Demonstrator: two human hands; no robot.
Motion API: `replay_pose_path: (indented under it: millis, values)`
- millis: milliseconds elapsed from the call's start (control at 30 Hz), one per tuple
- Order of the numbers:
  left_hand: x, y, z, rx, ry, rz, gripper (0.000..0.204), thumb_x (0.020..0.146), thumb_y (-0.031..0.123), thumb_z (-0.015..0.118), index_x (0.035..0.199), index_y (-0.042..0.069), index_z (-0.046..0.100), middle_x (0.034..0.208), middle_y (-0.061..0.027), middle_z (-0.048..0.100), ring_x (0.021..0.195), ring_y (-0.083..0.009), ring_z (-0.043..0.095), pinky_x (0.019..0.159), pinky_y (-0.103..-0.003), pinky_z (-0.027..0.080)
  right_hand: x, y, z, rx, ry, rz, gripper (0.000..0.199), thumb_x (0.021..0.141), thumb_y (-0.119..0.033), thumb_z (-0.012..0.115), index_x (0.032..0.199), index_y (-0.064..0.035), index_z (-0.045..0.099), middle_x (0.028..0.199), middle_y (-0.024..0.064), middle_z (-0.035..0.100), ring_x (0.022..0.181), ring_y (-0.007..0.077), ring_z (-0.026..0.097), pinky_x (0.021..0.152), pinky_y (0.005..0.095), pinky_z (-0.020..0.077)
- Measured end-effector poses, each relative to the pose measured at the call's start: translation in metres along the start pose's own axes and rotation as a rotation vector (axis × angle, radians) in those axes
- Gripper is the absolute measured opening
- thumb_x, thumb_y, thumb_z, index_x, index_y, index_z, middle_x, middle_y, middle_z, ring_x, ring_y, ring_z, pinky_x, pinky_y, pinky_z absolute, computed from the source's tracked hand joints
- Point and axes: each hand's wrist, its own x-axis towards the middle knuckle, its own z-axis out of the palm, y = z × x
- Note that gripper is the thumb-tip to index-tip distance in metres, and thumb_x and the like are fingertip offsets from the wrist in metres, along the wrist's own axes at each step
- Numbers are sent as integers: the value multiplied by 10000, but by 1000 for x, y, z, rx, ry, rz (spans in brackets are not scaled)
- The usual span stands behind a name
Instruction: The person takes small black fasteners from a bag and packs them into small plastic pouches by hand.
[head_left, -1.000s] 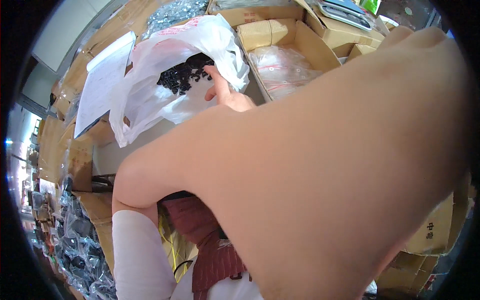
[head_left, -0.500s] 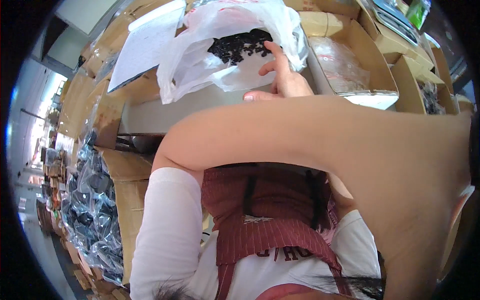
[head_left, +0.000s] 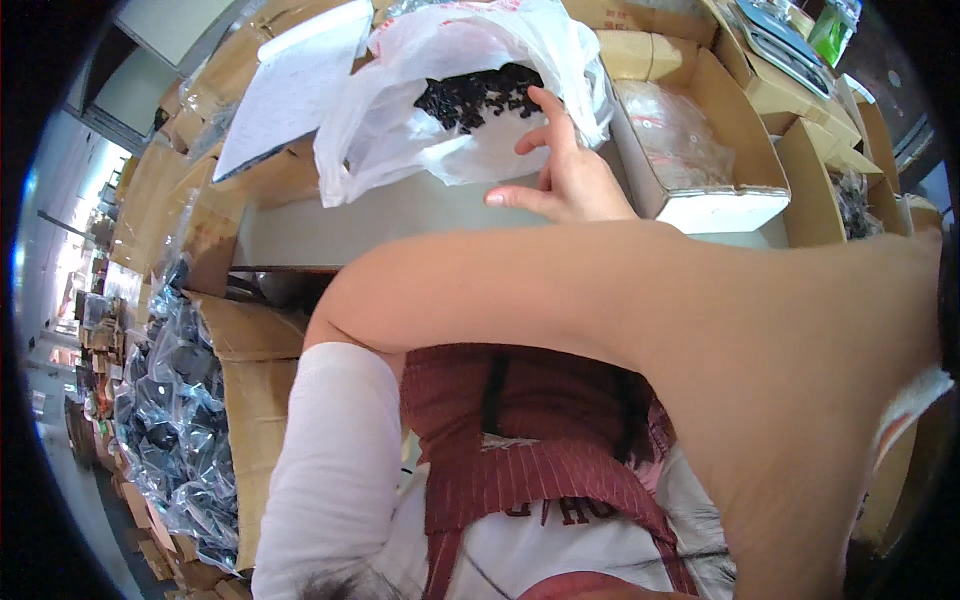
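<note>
Grey table (head_left: pixel 300 235) carries the white plastic bag (head_left: pixel 400 140), mouth open. Your right hand (head_left: pixel 570 185) is at the bag's mouth, fingers spread, holding nothing. The left hand is unseen. Small black parts (head_left: pixel 470 95) sit inside the bag. Likely the reach-in step; next needs a pinch.

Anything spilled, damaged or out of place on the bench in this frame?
Nothing looks spilled or damaged. The small black parts sit inside the open white plastic bag on the grey table, none loose beside it. One open hand reaches to the bag's mouth. Which hand it is cannot be told; the bent arm hides much of the bench.
</note>
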Motion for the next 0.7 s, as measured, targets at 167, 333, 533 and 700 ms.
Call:
replay_pose_path:
  millis: [167, 333, 533, 700]
  values:
    - [-3, 5, -2, -10, 28, 30, 786, 672, 462, 877, 1244, -22, 640, 1169, -209, 637, 1072, -325, 587, 943, -388, 484, 3, 3, 3, -18, 4, -65, 1191, 790, -449, 899, 1598, 2, 148, 1176, 161, 646, 669, 200, 654, 654, 327, 561]
    - [-5, 7, 0, -9, 53, 50, 808, 655, 479, 885, 1242, -20, 640, 1175, -213, 633, 1080, -334, 581, 955, -396, 479, 4, 4, 4, -27, 2, -76, 1202, 784, -466, 894, 1597, 2, 142, 1175, 158, 643, 673, 204, 656, 663, 331, 566]
    - [-4, 6, 4, -5, 71, 64, 835, 635, 499, 895, 1240, -17, 640, 1182, -218, 629, 1090, -345, 574, 968, -405, 474, 5, 5, 4, -30, 12, -84, 1210, 783, -470, 893, 1600, 1, 135, 1166, 153, 645, 672, 196, 651, 667, 323, 565]
    - [1, 5, 7, 4, 100, 77, 858, 618, 516, 903, 1239, -14, 641, 1188, -222, 625, 1098, -353, 568, 980, -413, 469, 2, 4, 2, -30, 19, -108, 1205, 788, -458, 895, 1603, -7, 130, 1166, 149, 643, 669, 192, 646, 670, 323, 565]
